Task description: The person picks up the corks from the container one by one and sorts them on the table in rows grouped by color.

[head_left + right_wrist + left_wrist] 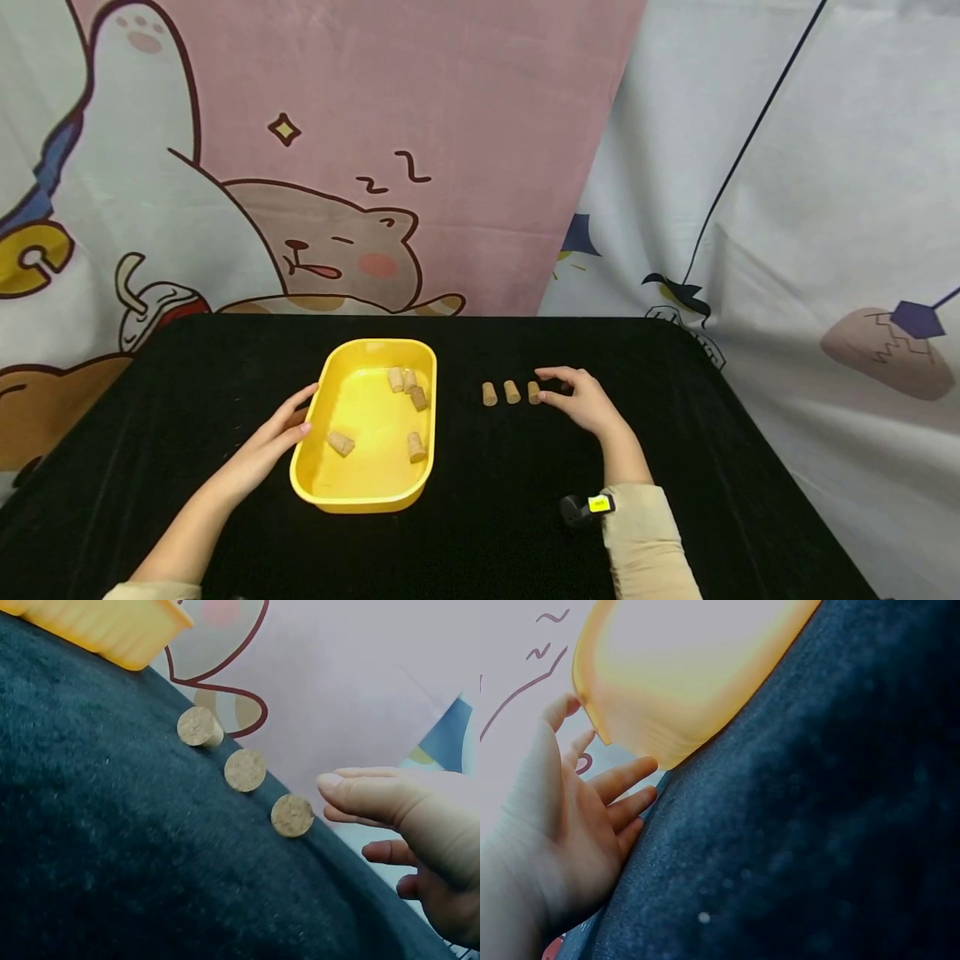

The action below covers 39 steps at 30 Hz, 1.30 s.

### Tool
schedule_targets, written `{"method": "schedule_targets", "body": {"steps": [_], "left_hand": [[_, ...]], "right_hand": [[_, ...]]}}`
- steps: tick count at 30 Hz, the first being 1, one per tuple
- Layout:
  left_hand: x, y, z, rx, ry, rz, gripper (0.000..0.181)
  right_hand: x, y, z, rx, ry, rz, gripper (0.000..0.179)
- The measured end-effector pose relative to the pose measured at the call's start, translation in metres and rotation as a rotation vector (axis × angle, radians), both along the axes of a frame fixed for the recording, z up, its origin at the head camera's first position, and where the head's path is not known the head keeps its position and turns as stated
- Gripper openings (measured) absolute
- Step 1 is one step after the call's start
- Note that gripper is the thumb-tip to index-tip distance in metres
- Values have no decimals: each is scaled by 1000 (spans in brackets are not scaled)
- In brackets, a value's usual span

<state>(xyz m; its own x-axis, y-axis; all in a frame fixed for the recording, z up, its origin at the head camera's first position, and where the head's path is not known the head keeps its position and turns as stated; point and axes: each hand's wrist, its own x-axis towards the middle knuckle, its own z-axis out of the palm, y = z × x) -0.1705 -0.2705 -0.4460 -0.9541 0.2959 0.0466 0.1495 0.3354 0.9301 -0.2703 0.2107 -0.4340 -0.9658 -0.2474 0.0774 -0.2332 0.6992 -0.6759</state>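
Note:
My left hand (272, 433) is at the left side of a yellow plastic tub (375, 504), fingertips against its rim and side wall. In the left wrist view, the fingers (622, 780) are fairly straight beside the tub. Several cork stoppers lie in the tub, including one cork (341, 442) on its left and another (416, 447) on its right. To the right, three corks (489, 394) (512, 392) (533, 392) stand in a row on black cloth. My right hand (581, 402) is at the rightmost cork (292, 815), thumb and index finger spread about it without gripping it.
A black cloth (480, 550) covers the table. Behind its far edge hangs a printed curtain (495, 167) with cartoon animals. A small black device with a yellow label (600, 503) sits at the right wrist, by the beige sleeve (648, 533).

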Motion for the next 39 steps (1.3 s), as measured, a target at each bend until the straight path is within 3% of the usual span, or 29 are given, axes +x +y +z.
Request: {"method": "schedule_targets", "body": {"steps": [6,12,20,32,39], "left_hand": [[0,-1,1,-6,-1,6,58],[0,-1,3,7,-12,1,58],[0,0,1,38,6,-34,56],[-1,0,-1,25,-10,-1,56],[-1,0,-1,22,-9,7,56]], "right_hand": [[3,-8,15,-28,54,18,37],[8,-29,30,-72,147,105,33],[12,-63,37,-87,281,211,28],[5,-111,66,92,425,339,29],[-4,-134,71,226,492,455,30]]}}
